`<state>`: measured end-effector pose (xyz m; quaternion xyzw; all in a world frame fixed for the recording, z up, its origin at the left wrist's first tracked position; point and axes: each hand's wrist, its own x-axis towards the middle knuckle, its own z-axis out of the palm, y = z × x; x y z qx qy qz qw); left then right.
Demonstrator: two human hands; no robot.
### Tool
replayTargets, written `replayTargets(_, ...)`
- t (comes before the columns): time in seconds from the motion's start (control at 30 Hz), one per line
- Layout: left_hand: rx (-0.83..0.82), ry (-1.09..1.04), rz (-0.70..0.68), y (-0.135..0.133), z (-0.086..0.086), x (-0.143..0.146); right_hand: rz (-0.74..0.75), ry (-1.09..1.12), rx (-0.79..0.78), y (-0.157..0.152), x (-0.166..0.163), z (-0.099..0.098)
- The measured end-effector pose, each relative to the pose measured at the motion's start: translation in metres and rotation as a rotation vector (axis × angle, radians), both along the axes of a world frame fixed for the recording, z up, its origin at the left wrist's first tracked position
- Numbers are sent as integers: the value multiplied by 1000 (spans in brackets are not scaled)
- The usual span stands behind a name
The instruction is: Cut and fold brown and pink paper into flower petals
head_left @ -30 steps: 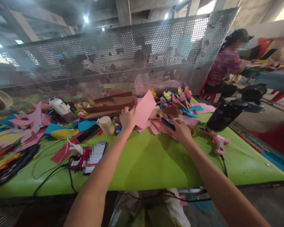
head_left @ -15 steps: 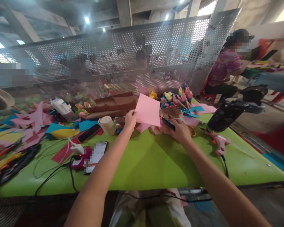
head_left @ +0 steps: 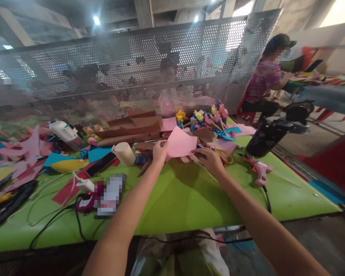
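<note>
A pink sheet of paper is held up over the far part of the green table. My left hand pinches its left edge between thumb and fingers. At the lower right corner, my right hand has its fingertips closed on the paper. Beneath and behind the sheet lie more pink and brown paper pieces, partly hidden by it. Yellow-handled scissors rest just right of my right hand.
A pink glue gun and a black bottle are at the right. Left are a cream paper roll, a dark phone, a power strip with cables, and paper scraps. Paper flowers stand behind; a person sits beyond.
My right hand has let go of the dark, long object it held and moved to the pink paper's corner. The sheet has come lower and tilted flatter. The view has shifted slightly right.
</note>
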<state>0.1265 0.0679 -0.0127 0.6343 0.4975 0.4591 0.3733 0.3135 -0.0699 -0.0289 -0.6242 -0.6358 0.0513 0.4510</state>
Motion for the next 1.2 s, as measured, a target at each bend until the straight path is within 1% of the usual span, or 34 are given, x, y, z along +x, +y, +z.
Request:
replayTargets(0.17, -6, 41, 34, -1, 0, -1, 2, 94, 35, 3, 1, -4)
replayTargets(0.4, -15, 39, 58, -1, -1, -5, -20, 437, 18, 12, 6, -15)
replayTargets(0.5, -23, 31, 67, -1, -3, -7, -7, 486, 18, 12, 6, -14)
replayTargets(0.63, -32, 18, 81, 1, -6, -6, 77, 373, -36, 3, -1, -5)
replayTargets(0.77, -36, 4, 95, 3, -10, -2, 202, 169, -94, -6, -16, 1)
replayTargets(0.83, -36, -2, 97, 3, -11, 0, 229, 54, -132, -7, -22, 0)
replayTargets(0.97, -41, -10, 90, 2, -13, 4, 187, -172, -180, -6, -28, -4)
replayTargets(1.2, -59, 17, 69, -2, -13, 9, 135, -397, -263, -9, -40, -2)
